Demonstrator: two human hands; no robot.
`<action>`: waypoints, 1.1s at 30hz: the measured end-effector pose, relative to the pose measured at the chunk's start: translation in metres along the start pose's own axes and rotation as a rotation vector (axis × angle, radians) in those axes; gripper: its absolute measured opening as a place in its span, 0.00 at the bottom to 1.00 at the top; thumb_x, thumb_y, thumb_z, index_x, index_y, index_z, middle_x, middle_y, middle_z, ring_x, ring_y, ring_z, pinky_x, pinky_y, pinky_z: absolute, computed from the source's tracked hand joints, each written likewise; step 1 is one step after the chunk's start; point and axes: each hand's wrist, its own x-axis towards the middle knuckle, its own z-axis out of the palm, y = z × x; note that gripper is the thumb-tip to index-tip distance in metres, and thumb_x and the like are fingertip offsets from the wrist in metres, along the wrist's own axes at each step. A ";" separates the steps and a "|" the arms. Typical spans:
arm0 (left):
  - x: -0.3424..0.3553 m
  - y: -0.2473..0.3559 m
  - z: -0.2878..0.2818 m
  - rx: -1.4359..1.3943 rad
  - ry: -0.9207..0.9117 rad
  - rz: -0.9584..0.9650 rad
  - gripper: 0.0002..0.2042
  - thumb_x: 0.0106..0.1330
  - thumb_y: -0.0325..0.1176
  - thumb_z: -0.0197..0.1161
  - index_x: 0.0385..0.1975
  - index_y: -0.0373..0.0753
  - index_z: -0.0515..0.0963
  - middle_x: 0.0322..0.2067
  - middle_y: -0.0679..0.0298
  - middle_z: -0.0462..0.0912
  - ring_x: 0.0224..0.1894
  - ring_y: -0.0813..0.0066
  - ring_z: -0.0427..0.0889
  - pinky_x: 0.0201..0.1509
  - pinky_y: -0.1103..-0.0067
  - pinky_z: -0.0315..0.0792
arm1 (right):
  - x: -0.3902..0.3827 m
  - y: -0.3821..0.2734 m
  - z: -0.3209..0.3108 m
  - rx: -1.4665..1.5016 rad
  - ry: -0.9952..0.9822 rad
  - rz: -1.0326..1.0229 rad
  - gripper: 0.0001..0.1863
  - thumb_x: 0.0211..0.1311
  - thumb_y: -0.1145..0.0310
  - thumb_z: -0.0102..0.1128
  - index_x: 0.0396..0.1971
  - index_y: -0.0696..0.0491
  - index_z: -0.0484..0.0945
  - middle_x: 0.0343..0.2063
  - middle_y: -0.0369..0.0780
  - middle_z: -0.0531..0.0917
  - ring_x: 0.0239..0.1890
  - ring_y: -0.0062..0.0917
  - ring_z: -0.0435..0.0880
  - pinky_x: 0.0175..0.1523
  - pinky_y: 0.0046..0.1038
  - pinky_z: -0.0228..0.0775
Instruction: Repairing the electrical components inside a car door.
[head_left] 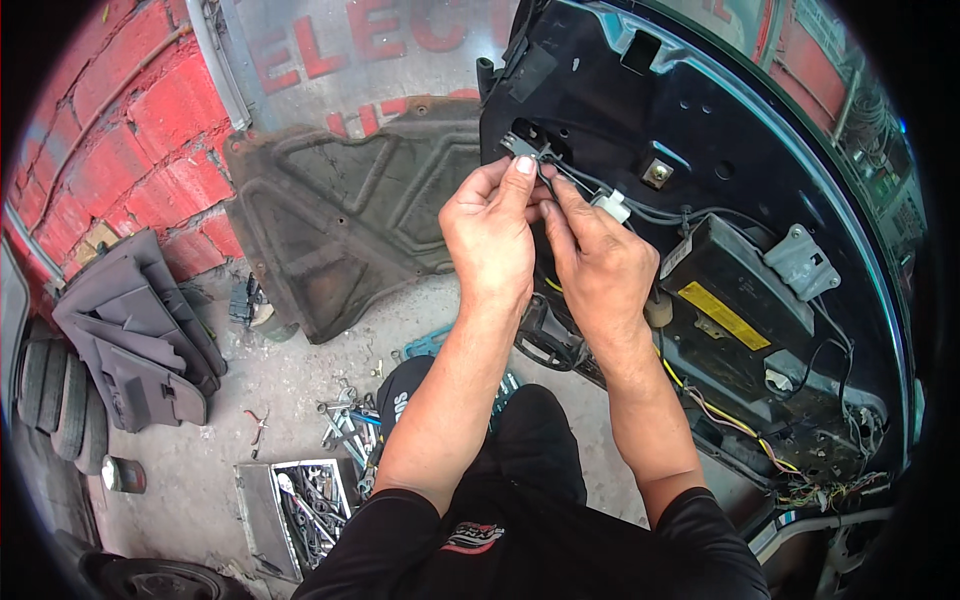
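My left hand (493, 230) is closed, with thumb and fingers pinching a small black electrical connector (517, 146). Dark wires lead out of that piece toward my right hand (606, 262), whose thumb and forefinger are pinched on a thin black wire (547, 184) close beside the left fingertips. Both hands work right in front of a dark blue car body panel (720, 120). A white plastic connector (612, 207) sits on the wiring just beyond my right knuckles. Part of the wire is hidden behind my fingers.
On the panel are a black box with a yellow label (725, 315), a grey bracket (803, 262) and loose yellow wires (735, 425). A dark molded liner (360, 200) leans at the wall. Below left lie a toolbox (262, 520), scattered wrenches (350, 425), pliers (258, 428) and grey trim panels (140, 330).
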 end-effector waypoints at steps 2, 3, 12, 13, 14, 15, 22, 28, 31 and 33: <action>0.002 0.006 0.003 0.041 0.012 -0.018 0.12 0.78 0.30 0.67 0.47 0.23 0.82 0.39 0.51 0.90 0.39 0.68 0.90 0.43 0.75 0.86 | -0.001 0.000 0.005 0.006 0.037 0.002 0.16 0.64 0.67 0.76 0.51 0.49 0.91 0.20 0.37 0.82 0.20 0.32 0.84 0.28 0.33 0.76; 0.002 0.008 0.004 0.082 0.014 -0.021 0.12 0.77 0.31 0.68 0.46 0.24 0.83 0.37 0.53 0.90 0.38 0.70 0.90 0.41 0.76 0.86 | -0.001 0.000 0.006 0.007 0.071 0.008 0.15 0.64 0.67 0.76 0.51 0.49 0.91 0.20 0.37 0.82 0.20 0.32 0.84 0.28 0.33 0.76; 0.009 0.010 0.005 0.324 -0.011 0.010 0.12 0.76 0.35 0.70 0.38 0.28 0.87 0.28 0.62 0.88 0.28 0.82 0.82 0.32 0.83 0.75 | -0.005 -0.013 0.017 0.196 0.189 0.203 0.12 0.65 0.73 0.75 0.47 0.57 0.91 0.29 0.44 0.91 0.27 0.33 0.92 0.33 0.30 0.83; 0.010 0.011 0.003 0.353 -0.018 0.009 0.13 0.77 0.35 0.70 0.37 0.29 0.87 0.27 0.63 0.88 0.27 0.83 0.81 0.30 0.83 0.74 | -0.005 -0.016 0.018 0.212 0.193 0.229 0.11 0.65 0.74 0.75 0.47 0.58 0.90 0.30 0.46 0.92 0.29 0.33 0.93 0.34 0.30 0.84; 0.010 0.011 0.004 0.353 -0.019 0.007 0.13 0.77 0.35 0.70 0.37 0.29 0.87 0.27 0.63 0.88 0.27 0.83 0.81 0.30 0.83 0.74 | -0.006 -0.016 0.019 0.210 0.193 0.230 0.11 0.65 0.74 0.75 0.47 0.58 0.90 0.30 0.46 0.92 0.29 0.33 0.93 0.34 0.30 0.84; 0.011 0.011 0.004 0.368 -0.029 -0.013 0.13 0.77 0.35 0.70 0.36 0.29 0.87 0.26 0.63 0.87 0.25 0.84 0.80 0.29 0.83 0.73 | -0.008 -0.016 0.021 0.264 0.208 0.277 0.11 0.65 0.75 0.74 0.47 0.59 0.90 0.31 0.46 0.92 0.29 0.32 0.93 0.35 0.29 0.84; 0.017 0.009 0.000 0.472 -0.050 0.024 0.15 0.77 0.36 0.69 0.32 0.29 0.87 0.22 0.65 0.86 0.21 0.85 0.77 0.25 0.83 0.70 | -0.003 -0.029 0.021 0.377 0.224 0.446 0.10 0.67 0.76 0.73 0.46 0.61 0.90 0.30 0.45 0.93 0.30 0.25 0.93 0.36 0.25 0.82; 0.017 0.000 -0.002 0.617 0.021 0.189 0.15 0.75 0.35 0.70 0.27 0.30 0.87 0.19 0.68 0.84 0.21 0.87 0.75 0.25 0.82 0.68 | -0.002 -0.033 0.025 0.416 0.205 0.519 0.10 0.69 0.75 0.72 0.46 0.62 0.90 0.29 0.47 0.92 0.30 0.26 0.94 0.36 0.26 0.82; 0.008 0.003 0.005 0.593 0.088 0.240 0.15 0.75 0.35 0.71 0.26 0.31 0.87 0.18 0.69 0.83 0.21 0.88 0.75 0.26 0.82 0.68 | -0.006 -0.029 0.029 0.384 0.210 0.476 0.10 0.69 0.75 0.71 0.47 0.62 0.90 0.31 0.48 0.93 0.32 0.29 0.94 0.37 0.27 0.82; 0.006 -0.001 0.005 0.537 0.099 0.236 0.15 0.75 0.35 0.71 0.25 0.31 0.86 0.18 0.69 0.83 0.21 0.87 0.75 0.26 0.82 0.69 | -0.007 -0.027 0.029 0.368 0.210 0.445 0.10 0.70 0.75 0.71 0.47 0.62 0.90 0.32 0.49 0.93 0.32 0.31 0.95 0.37 0.28 0.83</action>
